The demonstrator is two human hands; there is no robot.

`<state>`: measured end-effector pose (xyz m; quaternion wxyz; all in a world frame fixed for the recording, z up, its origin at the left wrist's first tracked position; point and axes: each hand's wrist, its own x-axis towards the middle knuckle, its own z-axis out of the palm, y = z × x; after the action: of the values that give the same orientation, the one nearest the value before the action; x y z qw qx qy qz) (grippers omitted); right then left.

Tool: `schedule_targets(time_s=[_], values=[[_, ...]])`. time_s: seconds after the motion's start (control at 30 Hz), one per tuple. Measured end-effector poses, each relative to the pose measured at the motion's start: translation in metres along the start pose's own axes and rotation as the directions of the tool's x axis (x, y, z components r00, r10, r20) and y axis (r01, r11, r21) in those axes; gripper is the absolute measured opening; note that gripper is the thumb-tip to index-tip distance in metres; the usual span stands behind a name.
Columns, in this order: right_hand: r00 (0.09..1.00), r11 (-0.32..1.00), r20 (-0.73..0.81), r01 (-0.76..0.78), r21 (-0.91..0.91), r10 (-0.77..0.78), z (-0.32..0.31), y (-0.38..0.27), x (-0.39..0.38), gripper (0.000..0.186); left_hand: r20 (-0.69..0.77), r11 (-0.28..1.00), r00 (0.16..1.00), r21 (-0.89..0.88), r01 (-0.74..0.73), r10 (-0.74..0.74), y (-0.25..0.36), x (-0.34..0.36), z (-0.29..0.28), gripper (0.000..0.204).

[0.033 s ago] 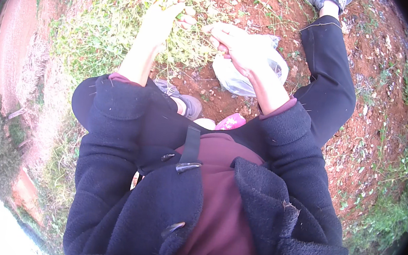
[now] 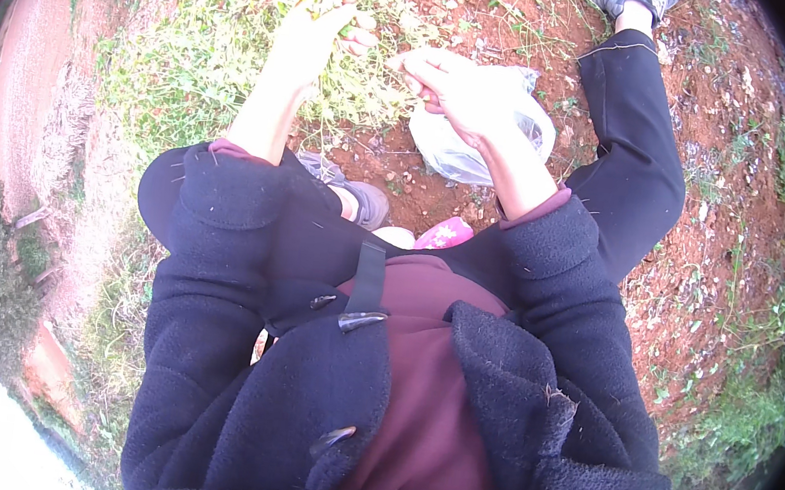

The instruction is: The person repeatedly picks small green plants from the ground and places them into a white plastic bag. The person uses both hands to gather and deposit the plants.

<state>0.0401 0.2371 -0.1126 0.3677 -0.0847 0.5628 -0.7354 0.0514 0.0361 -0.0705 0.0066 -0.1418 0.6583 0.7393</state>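
Note:
Among the leafy green plants, my left hand is closed, its thumb and fingers around some green stems. To its right, my right hand is closed with the fingertips pinched together. Whatever it pinches is too small and overexposed to make out. A white translucent plastic bag lies on the soil just beyond and beneath my right hand, partly hidden by that hand and wrist. The two hands are a short gap apart.
Reddish stony soil stretches to the right of my outstretched leg. A shoe and a pink patterned thing sit close in front of me. Grass grows at the lower right, and a dirt strip runs along the far left.

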Motion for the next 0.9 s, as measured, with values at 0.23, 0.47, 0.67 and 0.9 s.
schedule_targets(time_s=[0.23,0.47,0.67,0.9], values=[[0.991,0.863,-0.068,0.066,-0.5,-0.115,-0.012,-0.007,-0.015,0.025,0.04,0.997,0.997,0.046,-0.065,0.063,-0.003,0.004,-0.006,0.012],[1.0,0.988,-0.026,-0.01,0.154,0.014,-0.039,0.001,-0.014,0.025,-0.005,0.999,0.999,-0.007,-0.036,0.036,0.006,0.003,-0.007,0.01],[0.999,0.934,-0.013,-0.038,0.355,0.045,-0.032,0.015,0.001,0.026,0.088,0.991,0.995,0.128,0.04,-0.051,0.01,-0.002,0.002,0.018],[0.995,0.918,-0.002,-0.094,0.385,0.102,-0.017,0.009,-0.005,0.029,0.148,0.989,0.988,0.148,0.03,-0.052,0.007,-0.004,0.005,0.02]])
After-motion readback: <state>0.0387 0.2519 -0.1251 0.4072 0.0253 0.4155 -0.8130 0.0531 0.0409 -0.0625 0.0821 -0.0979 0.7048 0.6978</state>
